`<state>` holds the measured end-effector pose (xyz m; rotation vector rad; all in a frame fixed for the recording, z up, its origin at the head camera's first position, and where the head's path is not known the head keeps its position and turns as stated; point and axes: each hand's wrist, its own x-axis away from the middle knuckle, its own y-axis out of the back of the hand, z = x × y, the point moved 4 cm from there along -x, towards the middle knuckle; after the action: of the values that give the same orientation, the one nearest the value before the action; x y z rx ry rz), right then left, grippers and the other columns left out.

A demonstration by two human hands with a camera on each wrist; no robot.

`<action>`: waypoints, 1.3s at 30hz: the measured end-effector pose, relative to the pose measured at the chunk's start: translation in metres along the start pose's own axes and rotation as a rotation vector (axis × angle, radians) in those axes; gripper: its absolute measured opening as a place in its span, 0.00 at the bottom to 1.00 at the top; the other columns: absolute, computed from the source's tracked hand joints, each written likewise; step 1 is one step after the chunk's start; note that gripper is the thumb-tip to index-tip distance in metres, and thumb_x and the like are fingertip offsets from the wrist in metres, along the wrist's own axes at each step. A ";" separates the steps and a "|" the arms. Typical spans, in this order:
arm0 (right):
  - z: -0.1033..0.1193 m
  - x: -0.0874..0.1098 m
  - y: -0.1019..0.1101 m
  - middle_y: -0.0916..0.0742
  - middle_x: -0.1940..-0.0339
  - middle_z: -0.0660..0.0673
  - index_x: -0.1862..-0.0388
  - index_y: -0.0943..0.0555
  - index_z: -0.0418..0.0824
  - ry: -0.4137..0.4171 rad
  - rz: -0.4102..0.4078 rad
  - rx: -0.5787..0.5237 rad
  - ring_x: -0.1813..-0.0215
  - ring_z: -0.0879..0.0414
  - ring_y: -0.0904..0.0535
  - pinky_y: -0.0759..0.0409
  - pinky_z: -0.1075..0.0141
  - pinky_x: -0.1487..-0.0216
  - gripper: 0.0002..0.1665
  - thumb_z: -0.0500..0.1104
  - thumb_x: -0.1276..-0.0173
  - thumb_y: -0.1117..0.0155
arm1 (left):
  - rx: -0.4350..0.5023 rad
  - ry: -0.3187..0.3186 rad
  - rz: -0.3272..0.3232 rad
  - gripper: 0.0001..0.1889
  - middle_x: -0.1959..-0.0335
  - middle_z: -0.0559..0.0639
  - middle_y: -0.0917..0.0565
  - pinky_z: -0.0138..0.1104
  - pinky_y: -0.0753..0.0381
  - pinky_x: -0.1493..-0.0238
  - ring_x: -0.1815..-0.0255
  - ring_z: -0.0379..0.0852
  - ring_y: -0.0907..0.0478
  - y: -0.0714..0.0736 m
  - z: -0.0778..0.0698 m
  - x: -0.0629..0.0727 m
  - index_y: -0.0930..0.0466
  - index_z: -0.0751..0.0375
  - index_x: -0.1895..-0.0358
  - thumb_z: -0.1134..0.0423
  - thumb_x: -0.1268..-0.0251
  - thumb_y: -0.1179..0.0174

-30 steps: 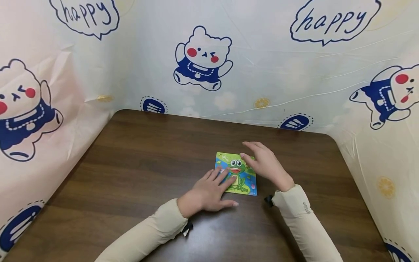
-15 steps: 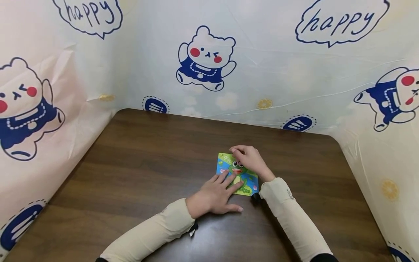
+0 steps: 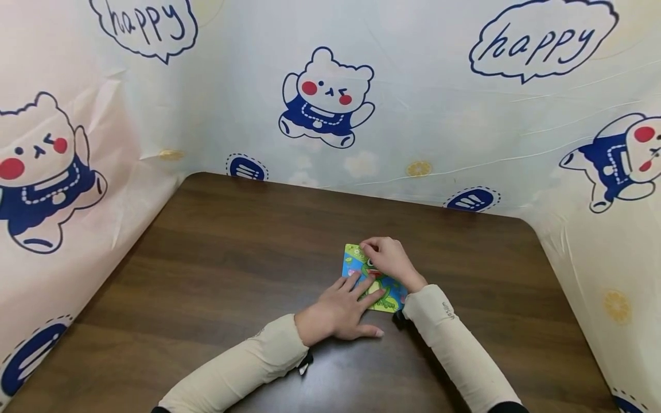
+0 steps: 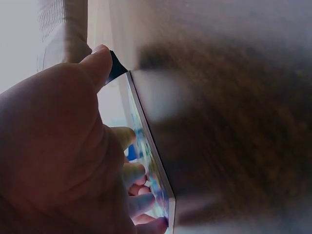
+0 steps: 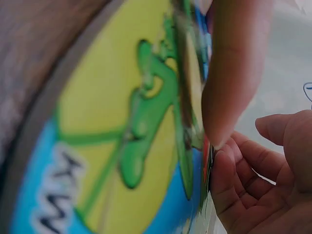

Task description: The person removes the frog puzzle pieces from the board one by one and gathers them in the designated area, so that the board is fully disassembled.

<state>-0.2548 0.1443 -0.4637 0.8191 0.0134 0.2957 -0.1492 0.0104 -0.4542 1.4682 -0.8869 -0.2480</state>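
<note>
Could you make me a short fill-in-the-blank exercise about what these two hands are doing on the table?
1. The picture on the puzzle board shows a green ____.
2. The left hand lies with straight fingers on the board's ____ side.
3. The right hand has its fingers ____ over the board's far part.
4. The brown table looks made of ____.

Missing words: frog; left; curled; wood

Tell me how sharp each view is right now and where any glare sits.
Head view: sharp and evenly lit, frog puzzle clear, with soft glare on the table near the sleeves. Left wrist view: too close, left hand and wood blurred, a pale sheen along the puzzle's edge. Right wrist view: frog print smeared out of focus, right hand soft.
</note>
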 end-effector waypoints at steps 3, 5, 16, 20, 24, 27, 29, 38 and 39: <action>0.002 0.001 -0.001 0.25 0.88 0.51 0.41 0.15 0.43 -0.010 -0.011 0.003 0.88 0.59 0.39 0.34 0.66 0.82 0.21 0.51 0.19 0.48 | -0.016 -0.006 -0.004 0.44 0.14 0.41 0.58 0.48 0.50 0.17 0.14 0.50 0.61 -0.002 -0.001 0.000 0.56 0.31 0.17 0.21 0.33 0.62; 0.002 0.003 -0.002 0.26 0.89 0.51 0.41 0.15 0.43 -0.017 -0.010 0.000 0.88 0.59 0.39 0.35 0.66 0.83 0.20 0.51 0.19 0.47 | -0.027 -0.010 -0.006 0.44 0.14 0.41 0.57 0.48 0.50 0.17 0.14 0.50 0.60 -0.003 -0.001 0.000 0.56 0.31 0.17 0.21 0.33 0.63; 0.012 0.004 -0.002 0.29 0.92 0.51 0.79 0.13 0.46 0.069 -0.040 0.111 0.90 0.58 0.38 0.38 0.68 0.84 0.28 0.52 0.19 0.46 | -0.025 -0.023 -0.040 0.44 0.14 0.42 0.55 0.50 0.48 0.18 0.14 0.52 0.58 -0.006 -0.001 -0.001 0.53 0.34 0.18 0.21 0.33 0.61; 0.015 0.004 -0.003 0.28 0.92 0.51 0.79 0.13 0.46 0.067 -0.044 0.152 0.90 0.58 0.36 0.41 0.70 0.87 0.28 0.53 0.20 0.46 | -0.003 -0.026 -0.053 0.45 0.15 0.42 0.54 0.51 0.47 0.18 0.14 0.53 0.57 -0.006 -0.001 0.000 0.51 0.34 0.18 0.21 0.35 0.58; 0.015 0.002 -0.005 0.22 0.88 0.48 0.61 0.08 0.45 0.048 -0.044 0.161 0.89 0.57 0.34 0.39 0.69 0.86 0.21 0.52 0.20 0.46 | 0.011 -0.033 -0.052 0.48 0.15 0.42 0.55 0.53 0.47 0.19 0.14 0.54 0.58 -0.007 -0.002 0.001 0.51 0.35 0.18 0.20 0.37 0.56; 0.015 0.000 -0.005 0.14 0.78 0.48 0.52 0.10 0.43 0.019 -0.045 0.154 0.84 0.59 0.29 0.33 0.69 0.81 0.19 0.52 0.21 0.44 | -0.006 -0.045 -0.049 0.50 0.14 0.43 0.56 0.54 0.48 0.19 0.14 0.55 0.59 -0.008 -0.003 0.001 0.52 0.36 0.17 0.18 0.40 0.54; 0.013 -0.001 -0.005 0.13 0.74 0.48 0.52 0.10 0.43 -0.015 -0.041 0.135 0.82 0.59 0.28 0.31 0.68 0.79 0.18 0.52 0.21 0.43 | -0.011 -0.052 -0.046 0.52 0.14 0.44 0.56 0.54 0.48 0.19 0.14 0.55 0.59 -0.010 -0.004 0.001 0.53 0.37 0.17 0.17 0.42 0.53; 0.013 -0.008 0.002 0.17 0.80 0.49 0.65 0.10 0.44 -0.074 -0.047 0.070 0.84 0.57 0.35 0.37 0.67 0.80 0.19 0.50 0.22 0.43 | 0.006 -0.048 -0.001 0.55 0.14 0.45 0.57 0.55 0.50 0.18 0.14 0.54 0.61 -0.006 0.000 -0.007 0.55 0.36 0.17 0.17 0.44 0.50; 0.012 -0.009 0.001 0.16 0.78 0.49 0.64 0.10 0.44 -0.078 -0.042 0.066 0.83 0.57 0.34 0.36 0.67 0.79 0.19 0.50 0.22 0.43 | 0.011 -0.045 0.007 0.55 0.14 0.45 0.57 0.55 0.51 0.18 0.14 0.54 0.61 -0.006 0.001 -0.007 0.55 0.36 0.17 0.17 0.44 0.50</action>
<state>-0.2624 0.1339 -0.4552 0.8945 -0.0329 0.2242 -0.1521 0.0137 -0.4628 1.4745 -0.9312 -0.2724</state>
